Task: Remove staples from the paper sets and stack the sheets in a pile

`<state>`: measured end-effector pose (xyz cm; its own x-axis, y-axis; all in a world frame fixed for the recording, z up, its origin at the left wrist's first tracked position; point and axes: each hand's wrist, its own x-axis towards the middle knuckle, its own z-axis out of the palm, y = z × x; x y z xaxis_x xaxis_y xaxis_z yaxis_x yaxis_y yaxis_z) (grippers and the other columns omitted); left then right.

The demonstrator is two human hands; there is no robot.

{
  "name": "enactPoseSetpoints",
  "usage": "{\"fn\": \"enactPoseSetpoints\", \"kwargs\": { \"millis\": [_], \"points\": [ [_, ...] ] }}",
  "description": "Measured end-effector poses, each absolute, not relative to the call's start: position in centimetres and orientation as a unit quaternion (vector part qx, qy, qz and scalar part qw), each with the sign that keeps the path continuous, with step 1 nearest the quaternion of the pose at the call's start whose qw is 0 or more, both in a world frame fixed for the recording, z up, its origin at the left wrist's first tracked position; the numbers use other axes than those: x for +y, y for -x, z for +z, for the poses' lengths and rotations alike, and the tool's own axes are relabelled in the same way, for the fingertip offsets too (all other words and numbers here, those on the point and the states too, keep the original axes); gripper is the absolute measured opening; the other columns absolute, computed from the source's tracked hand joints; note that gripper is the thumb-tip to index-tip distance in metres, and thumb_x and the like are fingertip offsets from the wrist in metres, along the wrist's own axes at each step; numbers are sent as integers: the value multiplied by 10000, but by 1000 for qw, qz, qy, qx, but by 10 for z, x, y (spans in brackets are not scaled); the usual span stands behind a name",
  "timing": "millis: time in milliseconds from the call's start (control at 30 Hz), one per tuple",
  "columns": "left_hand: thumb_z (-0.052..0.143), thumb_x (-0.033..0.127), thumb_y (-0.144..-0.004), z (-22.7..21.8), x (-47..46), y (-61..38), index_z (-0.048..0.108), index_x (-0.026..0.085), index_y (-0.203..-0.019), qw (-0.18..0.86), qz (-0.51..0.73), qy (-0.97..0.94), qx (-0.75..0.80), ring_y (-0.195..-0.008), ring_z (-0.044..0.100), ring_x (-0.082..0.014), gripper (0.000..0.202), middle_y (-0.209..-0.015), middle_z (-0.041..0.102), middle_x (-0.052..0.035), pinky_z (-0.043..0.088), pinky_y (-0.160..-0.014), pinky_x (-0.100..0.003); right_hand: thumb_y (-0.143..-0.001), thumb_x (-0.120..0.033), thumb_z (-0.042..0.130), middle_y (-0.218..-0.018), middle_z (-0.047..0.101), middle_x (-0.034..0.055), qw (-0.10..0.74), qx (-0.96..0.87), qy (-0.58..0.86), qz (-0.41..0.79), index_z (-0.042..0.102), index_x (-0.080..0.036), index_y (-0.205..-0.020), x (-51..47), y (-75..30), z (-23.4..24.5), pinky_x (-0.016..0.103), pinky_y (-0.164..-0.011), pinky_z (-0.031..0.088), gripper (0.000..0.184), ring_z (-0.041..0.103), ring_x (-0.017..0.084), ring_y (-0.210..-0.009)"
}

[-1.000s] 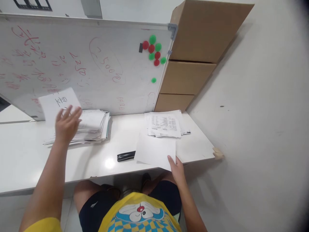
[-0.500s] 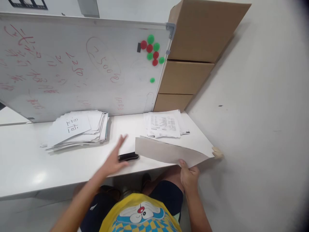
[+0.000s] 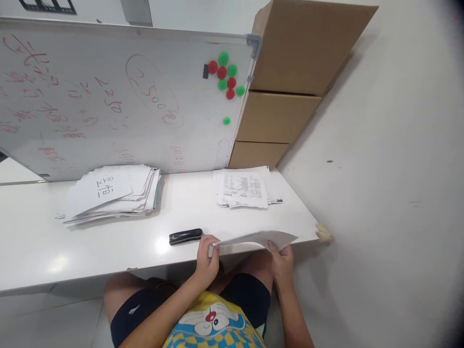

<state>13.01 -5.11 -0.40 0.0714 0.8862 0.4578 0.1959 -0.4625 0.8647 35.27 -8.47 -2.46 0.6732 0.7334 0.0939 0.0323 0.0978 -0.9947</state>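
Some white paper (image 3: pixel 253 239), bowed and seen nearly edge-on, is held between both hands at the front edge of the white table (image 3: pixel 184 212). My left hand (image 3: pixel 208 256) pinches its left end between thumb and fingers. The right end is gripped by my right hand (image 3: pixel 282 258), thumb on top and fingers underneath. How many sheets there are I cannot tell. Just left of my left hand, a black stapler (image 3: pixel 185 236) lies on the table, touched by neither hand.
A thick paper stack (image 3: pixel 112 193) lies at the left, and a smaller pile of printed sheets (image 3: pixel 244 188) at the back right. Behind stand a whiteboard (image 3: pixel 145 101) with red and green magnets and stacked cardboard boxes (image 3: pixel 279 116). A wall (image 3: pixel 391 169) borders the right side.
My left hand has moved right, from spread above the stapler to pinching the paper's left end. The paper has tipped from showing its broad face to nearly edge-on. The stapler is now fully uncovered.
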Motion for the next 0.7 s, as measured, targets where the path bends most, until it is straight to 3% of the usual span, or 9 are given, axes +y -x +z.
{"fn": "enactPoseSetpoints", "kwargs": {
  "millis": [133,300,467,600,700],
  "points": [
    [506,347,-898,-8,-46,-136,552,204,-1095,393,491,-655,419,-958,580,-207,248,-1020,611,-79,474,-853,-363,-678,-492,698,-973,733,110,630,-307,659,275,661,-158,-999,-89,-348,-32,428,-885,482,464,651,284,-965],
    [483,368,-911,-9,-39,-139,617,192,-994,429,457,-671,394,-937,596,-204,237,-983,643,-82,479,-866,-359,-671,-538,684,-960,745,118,609,-303,667,304,676,-165,-935,-85,-347,-37,443,-885,489,457,665,295,-953],
    [490,415,-899,-17,-43,-128,649,178,-939,447,400,-665,445,-802,628,-191,288,-870,684,-52,524,-749,-342,-684,-567,668,-952,751,113,581,-339,663,329,696,-163,-918,-84,-351,-23,437,-903,484,467,665,304,-965],
    [486,400,-904,3,-44,-84,627,188,-1088,354,412,-729,416,-858,646,-204,314,-945,693,-74,523,-781,-349,-731,-540,666,-1015,746,86,501,-396,660,396,715,-183,-938,-95,-360,-4,399,-899,494,416,653,301,-1004],
    [480,365,-919,32,-29,-45,505,218,-1275,242,435,-753,430,-951,631,-206,386,-1036,671,-79,496,-865,-371,-715,-545,690,-1051,740,79,484,-360,659,449,715,-187,-973,-99,-365,1,393,-863,517,442,657,308,-1005]
  ]
}}
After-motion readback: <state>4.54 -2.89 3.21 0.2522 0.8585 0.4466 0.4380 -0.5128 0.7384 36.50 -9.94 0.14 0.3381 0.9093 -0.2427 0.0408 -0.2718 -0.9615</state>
